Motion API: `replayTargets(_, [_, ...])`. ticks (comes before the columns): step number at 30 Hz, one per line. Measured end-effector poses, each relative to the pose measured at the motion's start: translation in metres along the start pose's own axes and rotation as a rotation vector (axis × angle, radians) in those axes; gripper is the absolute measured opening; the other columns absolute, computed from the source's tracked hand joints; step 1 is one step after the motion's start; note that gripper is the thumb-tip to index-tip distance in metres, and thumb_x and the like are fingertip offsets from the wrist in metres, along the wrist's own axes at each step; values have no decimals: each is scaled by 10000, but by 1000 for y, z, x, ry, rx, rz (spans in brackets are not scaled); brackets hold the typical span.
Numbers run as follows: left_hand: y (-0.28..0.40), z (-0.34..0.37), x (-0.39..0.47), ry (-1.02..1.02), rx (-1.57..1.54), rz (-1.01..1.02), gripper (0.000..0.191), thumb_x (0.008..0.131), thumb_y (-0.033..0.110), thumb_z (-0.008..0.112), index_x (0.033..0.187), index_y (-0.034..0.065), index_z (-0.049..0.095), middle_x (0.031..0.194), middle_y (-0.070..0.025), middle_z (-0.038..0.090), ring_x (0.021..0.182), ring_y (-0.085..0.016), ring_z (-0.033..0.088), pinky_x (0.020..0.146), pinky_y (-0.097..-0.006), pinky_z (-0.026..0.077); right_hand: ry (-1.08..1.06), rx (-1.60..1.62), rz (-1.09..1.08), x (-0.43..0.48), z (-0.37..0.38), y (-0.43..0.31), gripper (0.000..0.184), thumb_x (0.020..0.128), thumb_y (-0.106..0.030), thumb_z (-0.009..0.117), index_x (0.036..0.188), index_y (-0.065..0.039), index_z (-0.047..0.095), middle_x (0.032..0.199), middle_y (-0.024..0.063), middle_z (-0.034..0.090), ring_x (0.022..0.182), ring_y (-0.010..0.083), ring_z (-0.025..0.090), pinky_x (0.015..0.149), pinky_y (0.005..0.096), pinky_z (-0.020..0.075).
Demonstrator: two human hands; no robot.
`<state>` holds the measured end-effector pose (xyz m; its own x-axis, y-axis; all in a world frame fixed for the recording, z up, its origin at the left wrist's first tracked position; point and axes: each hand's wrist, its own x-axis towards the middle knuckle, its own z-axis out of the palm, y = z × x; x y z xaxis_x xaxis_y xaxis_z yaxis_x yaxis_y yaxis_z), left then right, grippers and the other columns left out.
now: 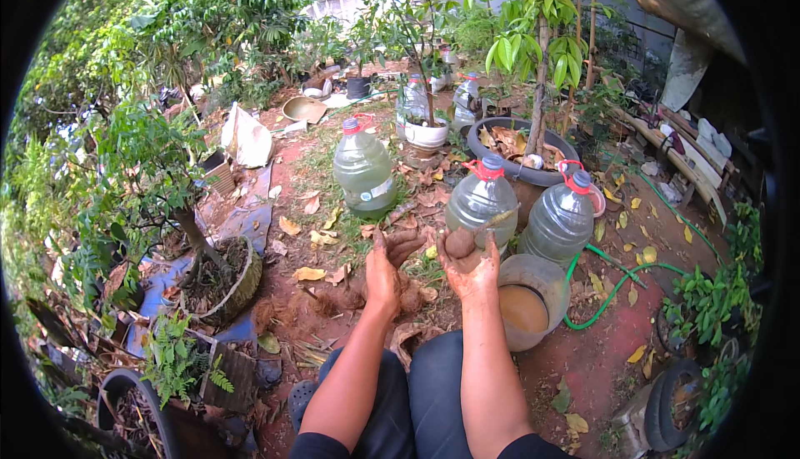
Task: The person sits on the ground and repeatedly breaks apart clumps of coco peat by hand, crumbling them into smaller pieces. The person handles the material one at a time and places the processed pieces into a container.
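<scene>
My right hand, smeared with wet mud, holds a round brown mud ball in its upturned palm. A thin pale stem slants up to the right from beside the ball. To its left, my left hand is raised with the fingers apart and nothing in it; it is muddy too. Brown fibrous clumps, perhaps coconut fibre, lie on the soil beyond my knees, partly hidden by my left forearm. Close by my right forearm stands a translucent plastic bucket with cloudy brown water in it.
Large water bottles with red handles stand ahead: one left, one middle, one right. A green hose curls right of the bucket. A potted tree stands left, and a wide black planter stands behind the bottles.
</scene>
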<state>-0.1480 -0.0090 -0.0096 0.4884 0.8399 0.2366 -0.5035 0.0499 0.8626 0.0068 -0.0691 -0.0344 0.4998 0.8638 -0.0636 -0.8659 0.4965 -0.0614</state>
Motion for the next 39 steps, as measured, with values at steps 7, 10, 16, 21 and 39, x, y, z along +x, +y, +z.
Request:
replayTargets(7, [-28,-43,11,-32,163,-131,611,1077,504,341,1153,-36,615,969,-178,725,926,-272,702,944,-402,509,-100,-327,20,-13,22,-52,588,928,-496,660,1216,11,583,1164,135,633,1058,288,636,963,491,525])
replayTargets(10, [-58,-58,15,-215,620,-295,460,1092,350,412,1078,-49,642,941,-134,720,905,-200,696,787,-332,532,-31,-265,86,-23,30,-87,515,979,-466,602,1121,28,585,1036,176,645,892,283,658,931,535,538])
replayTargets(16, [-150,-62,-6,-683,1339,-377,455,903,359,661,1207,21,689,1175,-262,683,1133,-401,648,987,-447,512,161,-114,-19,-60,51,-102,585,1044,-452,454,1299,74,447,1164,264,548,1075,387,565,1069,627,426])
replayTargets(21, [-226,-79,-34,-848,1792,-650,427,851,179,680,1267,80,680,1368,-163,625,1305,-337,570,1064,-453,474,-9,-208,-100,-69,59,-102,562,1050,-446,451,1382,3,388,1395,243,424,1280,389,478,1114,657,352])
replayTargets(39, [-263,-99,-74,-599,2059,-554,394,950,286,513,1231,118,733,1495,-150,422,1371,-361,335,1107,-512,266,49,-64,-126,12,-4,-42,821,942,-591,547,1523,-58,318,1558,152,356,1490,343,277,1183,644,208])
